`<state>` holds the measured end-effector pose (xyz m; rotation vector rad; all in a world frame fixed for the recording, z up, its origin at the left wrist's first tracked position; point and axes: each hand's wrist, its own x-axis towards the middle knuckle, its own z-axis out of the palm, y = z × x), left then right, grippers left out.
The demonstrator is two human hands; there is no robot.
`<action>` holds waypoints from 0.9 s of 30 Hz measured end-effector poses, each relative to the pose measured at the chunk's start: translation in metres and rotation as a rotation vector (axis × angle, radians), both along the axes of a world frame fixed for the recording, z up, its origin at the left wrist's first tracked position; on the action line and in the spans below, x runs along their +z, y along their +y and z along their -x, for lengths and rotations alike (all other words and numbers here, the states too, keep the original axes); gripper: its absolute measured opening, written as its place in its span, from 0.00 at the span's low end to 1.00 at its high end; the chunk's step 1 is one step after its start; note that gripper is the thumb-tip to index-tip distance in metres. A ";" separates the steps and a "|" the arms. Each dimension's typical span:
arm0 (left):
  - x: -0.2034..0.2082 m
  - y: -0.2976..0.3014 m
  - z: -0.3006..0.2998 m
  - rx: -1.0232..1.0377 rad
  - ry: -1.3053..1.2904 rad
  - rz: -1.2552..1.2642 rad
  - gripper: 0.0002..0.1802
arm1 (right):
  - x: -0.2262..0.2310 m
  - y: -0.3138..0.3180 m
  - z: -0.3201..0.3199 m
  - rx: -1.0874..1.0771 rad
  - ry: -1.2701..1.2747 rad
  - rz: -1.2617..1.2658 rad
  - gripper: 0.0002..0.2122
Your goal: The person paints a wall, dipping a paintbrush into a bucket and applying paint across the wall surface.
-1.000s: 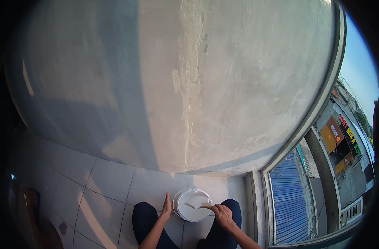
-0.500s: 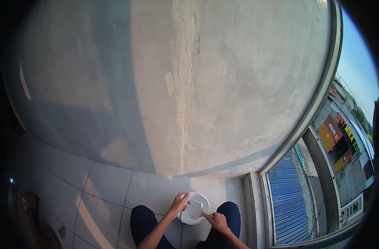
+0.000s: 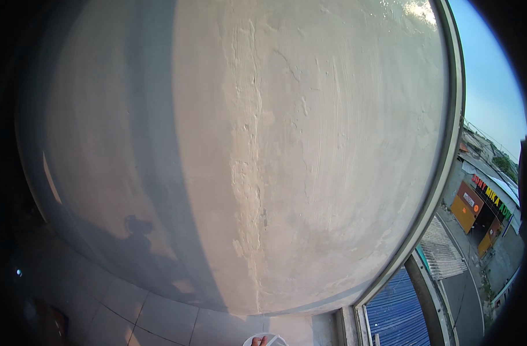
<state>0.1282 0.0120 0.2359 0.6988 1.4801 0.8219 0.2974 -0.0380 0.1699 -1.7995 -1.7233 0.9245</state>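
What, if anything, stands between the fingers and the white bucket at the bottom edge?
Nothing visible does: the fingers show against the opening of the white bucket. The picture's lower edge cuts off the rest, so contact is unclear.

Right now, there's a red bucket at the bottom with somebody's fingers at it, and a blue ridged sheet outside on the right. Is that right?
Nearly! The bucket is white, not red, as the head view shows. The rest is right: fingers are at it, and the blue ridged sheet is outside on the right.
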 end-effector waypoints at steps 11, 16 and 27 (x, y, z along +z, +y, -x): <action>0.273 -0.050 0.034 0.158 -0.241 0.012 0.27 | 0.275 -0.023 0.017 0.071 0.068 -0.108 0.25; 0.374 -0.047 0.044 0.080 -0.215 -0.141 0.30 | 0.369 -0.014 0.017 0.166 0.172 0.003 0.28; 0.456 -0.072 0.125 0.054 -0.323 -0.238 0.43 | 0.455 -0.015 0.097 0.250 0.079 0.022 0.24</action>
